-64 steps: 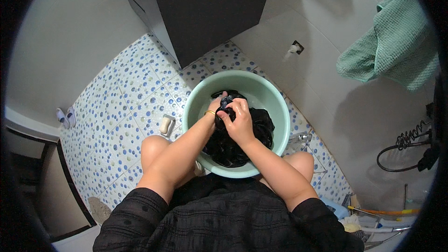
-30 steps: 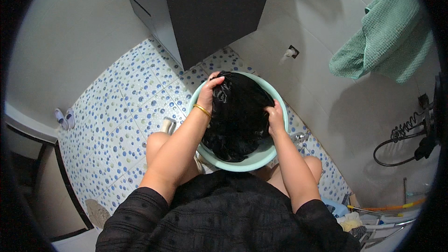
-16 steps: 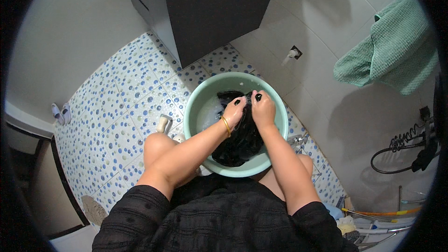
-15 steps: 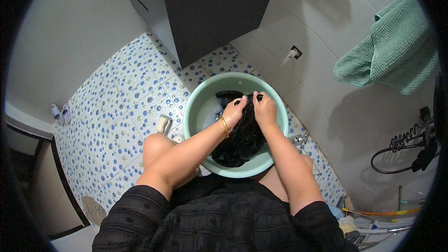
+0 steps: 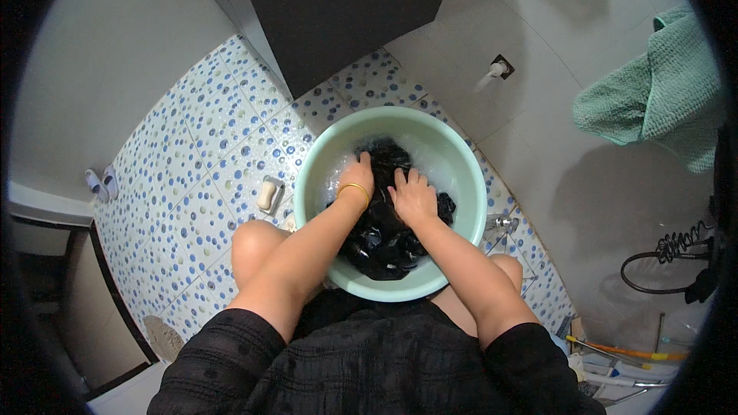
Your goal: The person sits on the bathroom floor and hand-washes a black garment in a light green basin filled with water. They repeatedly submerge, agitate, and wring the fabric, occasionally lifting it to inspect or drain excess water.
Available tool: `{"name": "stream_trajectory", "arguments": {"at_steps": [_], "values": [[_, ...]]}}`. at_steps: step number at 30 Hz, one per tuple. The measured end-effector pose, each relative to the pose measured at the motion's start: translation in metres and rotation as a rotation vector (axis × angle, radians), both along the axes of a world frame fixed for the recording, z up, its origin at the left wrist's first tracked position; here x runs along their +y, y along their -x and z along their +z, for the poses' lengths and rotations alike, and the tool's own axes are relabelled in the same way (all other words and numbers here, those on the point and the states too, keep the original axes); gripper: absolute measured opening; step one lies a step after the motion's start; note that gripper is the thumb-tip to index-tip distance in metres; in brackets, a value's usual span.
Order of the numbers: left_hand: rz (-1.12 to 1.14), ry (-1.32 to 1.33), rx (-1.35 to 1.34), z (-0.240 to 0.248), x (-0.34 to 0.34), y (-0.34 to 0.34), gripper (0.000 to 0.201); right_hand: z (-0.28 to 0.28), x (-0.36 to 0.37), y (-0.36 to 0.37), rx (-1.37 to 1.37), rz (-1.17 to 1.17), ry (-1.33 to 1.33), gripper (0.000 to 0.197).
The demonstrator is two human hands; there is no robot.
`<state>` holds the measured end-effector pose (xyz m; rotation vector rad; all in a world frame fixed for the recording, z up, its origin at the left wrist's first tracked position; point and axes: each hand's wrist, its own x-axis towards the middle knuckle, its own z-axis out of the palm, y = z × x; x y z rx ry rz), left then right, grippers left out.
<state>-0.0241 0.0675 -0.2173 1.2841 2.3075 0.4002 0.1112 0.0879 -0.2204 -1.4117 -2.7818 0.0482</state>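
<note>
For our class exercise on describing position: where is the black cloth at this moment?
In the head view, the black cloth lies bunched in the pale green basin, near picture centre, under the left hand and right hand.

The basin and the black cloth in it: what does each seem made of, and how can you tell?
The basin: probably plastic, smooth, with even pale-green colour and rounded rim. The black cloth: soft, wet-looking fabric, shown by crumpled folds and shiny highlights; fibre unclear.
</note>
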Motion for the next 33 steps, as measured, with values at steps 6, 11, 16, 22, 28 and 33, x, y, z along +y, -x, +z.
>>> {"name": "stream_trajectory", "arguments": {"at_steps": [6,11,16,22,28,33], "values": [[0.071,0.14,-0.103,-0.013,0.018,-0.01,0.026,-0.029,0.025,0.005,0.016,0.1,0.092,0.031],[-0.027,-0.097,-0.092,-0.018,0.02,0.006,0.029,-0.018,0.043,-0.001,0.487,-0.101,0.264,0.017],[0.305,-0.315,-0.871,-0.012,0.014,0.018,0.034,0.037,0.02,-0.001,0.878,-0.104,0.247,0.009],[0.344,-0.101,-1.992,0.014,0.0,0.002,0.04,0.085,-0.043,0.018,0.94,0.232,0.04,0.016],[0.47,-0.225,-1.575,0.034,-0.012,-0.035,0.03,0.061,-0.005,0.01,0.663,0.045,-0.286,0.024],[0.082,-0.279,-0.823,0.041,-0.017,-0.023,0.043,0.044,0.029,-0.027,0.622,-0.378,0.231,0.032]]}}
